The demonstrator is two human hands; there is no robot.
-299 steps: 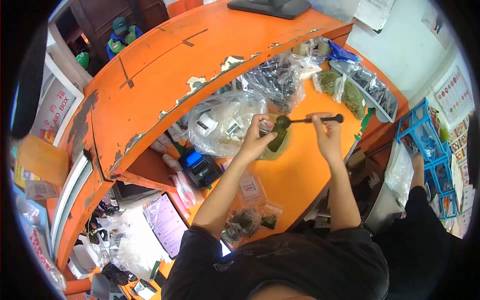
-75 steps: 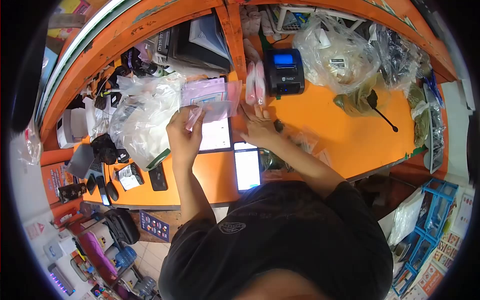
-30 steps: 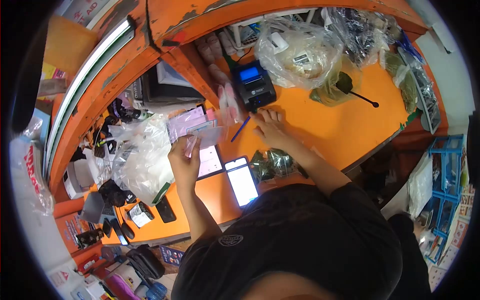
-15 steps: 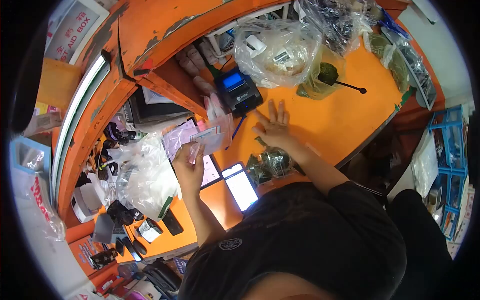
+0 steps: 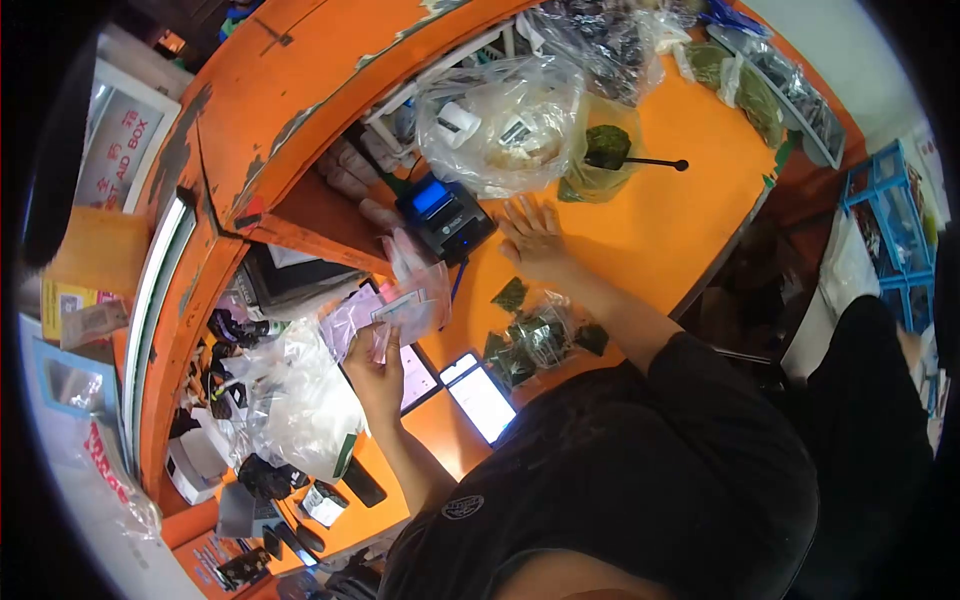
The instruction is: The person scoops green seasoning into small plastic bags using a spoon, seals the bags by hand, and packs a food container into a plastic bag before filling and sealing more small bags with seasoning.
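Observation:
My left hand is closed in a pinch on a clear plastic bag with pale slips of paper inside, held up over a tablet with a pinkish screen. My right hand lies flat on the orange table, fingers spread, just right of a small black printer with a lit blue screen. Between my right forearm and chest lies a clear plastic packet with dark green pieces around it. A phone with a bright screen lies beside the tablet.
Behind the printer sit a large clear bag and a yellowish bag with something dark green. White plastic bags heap up at left, near a dark phone. An orange shelf rises along the back.
The camera view has shifted. My right hand has slid forward on the table, uncovering more of the dark green pieces. My left hand still pinches the plastic bag.

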